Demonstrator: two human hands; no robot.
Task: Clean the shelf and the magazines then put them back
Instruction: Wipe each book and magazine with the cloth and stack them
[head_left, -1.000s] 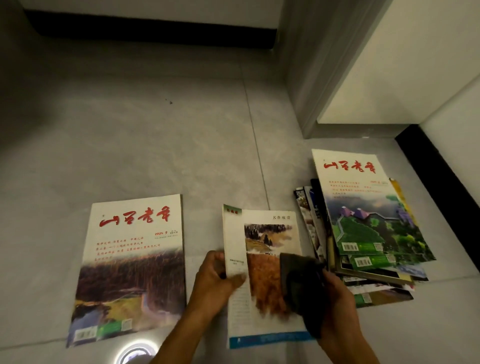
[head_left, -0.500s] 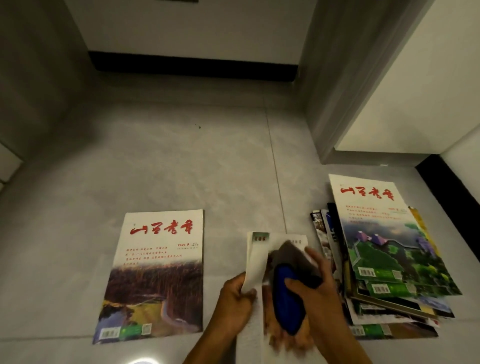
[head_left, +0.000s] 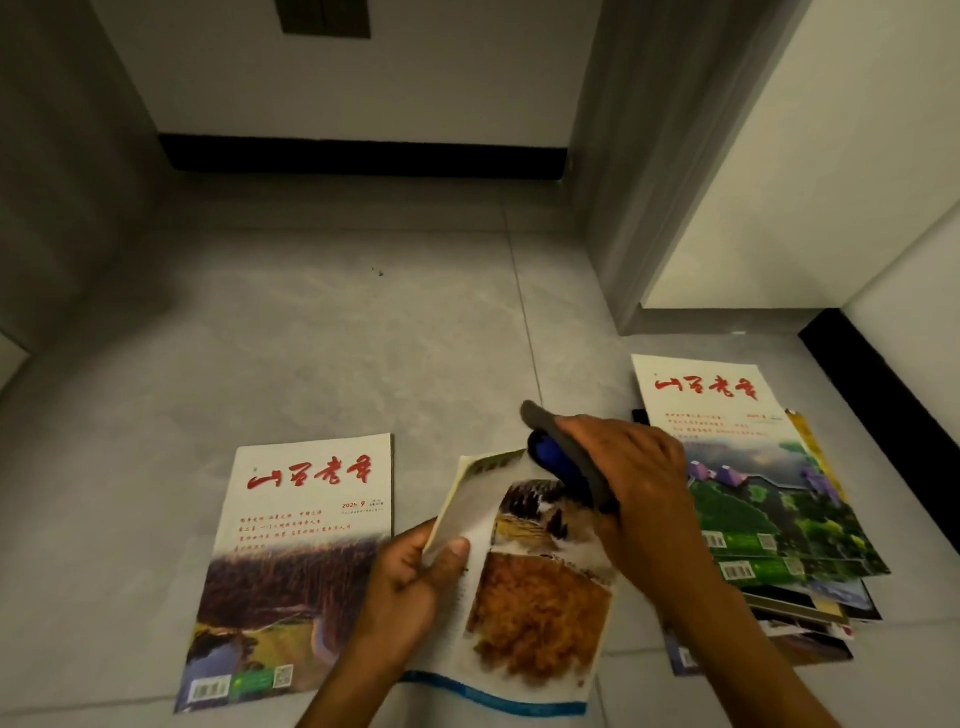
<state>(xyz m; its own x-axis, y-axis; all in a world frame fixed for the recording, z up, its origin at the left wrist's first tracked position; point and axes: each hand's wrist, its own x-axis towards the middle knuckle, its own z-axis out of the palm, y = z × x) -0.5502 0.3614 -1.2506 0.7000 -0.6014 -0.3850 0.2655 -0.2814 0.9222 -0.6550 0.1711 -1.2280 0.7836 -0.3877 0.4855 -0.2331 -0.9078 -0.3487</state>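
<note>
Fingers (head_left: 621, 447) round cloth (head_left: 566, 462) over magazine (head_left: 535, 597)

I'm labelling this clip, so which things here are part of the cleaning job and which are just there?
Part of the job:
- held magazine, gripped by the left hand
- grey and blue cloth in the right hand
- magazine lying on the left
- magazine pile

Just there:
- tiled floor
- black skirting
- grey wall plate
</note>
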